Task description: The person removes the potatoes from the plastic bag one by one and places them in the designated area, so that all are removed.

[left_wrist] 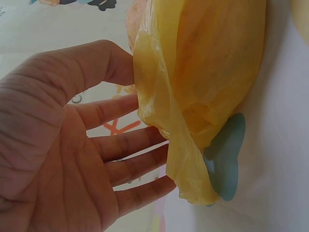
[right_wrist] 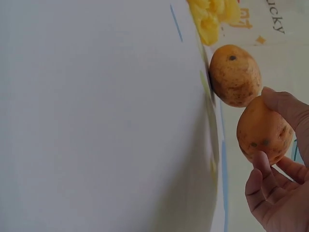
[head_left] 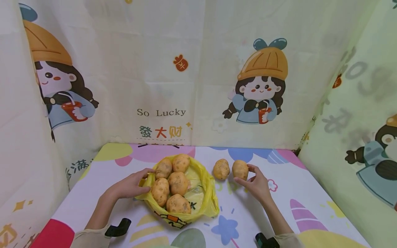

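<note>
A yellow plastic bag (head_left: pixel 214 201) lies wide open on the table with several potatoes (head_left: pixel 178 183) inside. My left hand (head_left: pixel 131 185) holds the bag's left rim between thumb and fingers; in the left wrist view the fingertips pass behind the thin yellow plastic (left_wrist: pixel 193 179). To the right of the bag, my right hand (head_left: pixel 255 184) grips a potato (head_left: pixel 240 169) between thumb and fingers. Another potato (head_left: pixel 221 169) sits on the table just left of the gripped one. The right wrist view shows the held potato (right_wrist: pixel 264 131) close beside the other potato (right_wrist: pixel 235 76).
A white table cover (head_left: pixel 248 213) with colourful printed shapes lies under everything. Printed cloth walls (head_left: pixel 204 86) enclose the table at the back, left and right. A black wrist strap piece (head_left: pixel 118 228) shows at the left cuff, and another (head_left: pixel 266 241) at the right.
</note>
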`<state>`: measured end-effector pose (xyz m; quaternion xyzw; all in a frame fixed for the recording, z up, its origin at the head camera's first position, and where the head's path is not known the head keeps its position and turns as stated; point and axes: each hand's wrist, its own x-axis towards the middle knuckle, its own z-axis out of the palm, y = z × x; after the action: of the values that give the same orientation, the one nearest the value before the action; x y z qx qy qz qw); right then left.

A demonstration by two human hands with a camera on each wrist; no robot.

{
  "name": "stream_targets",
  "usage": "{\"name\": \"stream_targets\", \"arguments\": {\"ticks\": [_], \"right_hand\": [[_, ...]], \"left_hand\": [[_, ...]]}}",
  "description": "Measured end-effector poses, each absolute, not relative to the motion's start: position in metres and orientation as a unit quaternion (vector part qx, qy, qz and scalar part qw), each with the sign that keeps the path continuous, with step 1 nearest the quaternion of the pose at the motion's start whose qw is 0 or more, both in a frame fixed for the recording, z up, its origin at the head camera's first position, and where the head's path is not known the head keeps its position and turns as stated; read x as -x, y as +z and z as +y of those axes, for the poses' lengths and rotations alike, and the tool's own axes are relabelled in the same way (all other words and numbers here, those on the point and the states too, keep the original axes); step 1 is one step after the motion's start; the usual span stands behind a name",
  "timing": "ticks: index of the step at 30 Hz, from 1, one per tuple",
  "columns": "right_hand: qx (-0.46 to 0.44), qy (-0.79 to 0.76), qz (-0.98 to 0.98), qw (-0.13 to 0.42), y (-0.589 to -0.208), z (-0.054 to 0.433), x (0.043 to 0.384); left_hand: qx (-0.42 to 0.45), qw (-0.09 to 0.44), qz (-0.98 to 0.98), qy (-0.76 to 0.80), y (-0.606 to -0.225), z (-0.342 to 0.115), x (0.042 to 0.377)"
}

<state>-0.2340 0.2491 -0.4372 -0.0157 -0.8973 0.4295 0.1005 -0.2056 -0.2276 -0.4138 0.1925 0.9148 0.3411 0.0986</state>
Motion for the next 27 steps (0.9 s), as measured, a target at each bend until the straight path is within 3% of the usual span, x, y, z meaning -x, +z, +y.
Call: {"name": "stream_targets", "arguments": {"ticks": [27], "right_hand": [[0.011, 0.387, -0.918, 0.09, -0.45, 0.252, 0.248]], "left_hand": [[-0.192, 0.1, 0.912, 0.348, -0.411, -0.226, 0.202]]}}
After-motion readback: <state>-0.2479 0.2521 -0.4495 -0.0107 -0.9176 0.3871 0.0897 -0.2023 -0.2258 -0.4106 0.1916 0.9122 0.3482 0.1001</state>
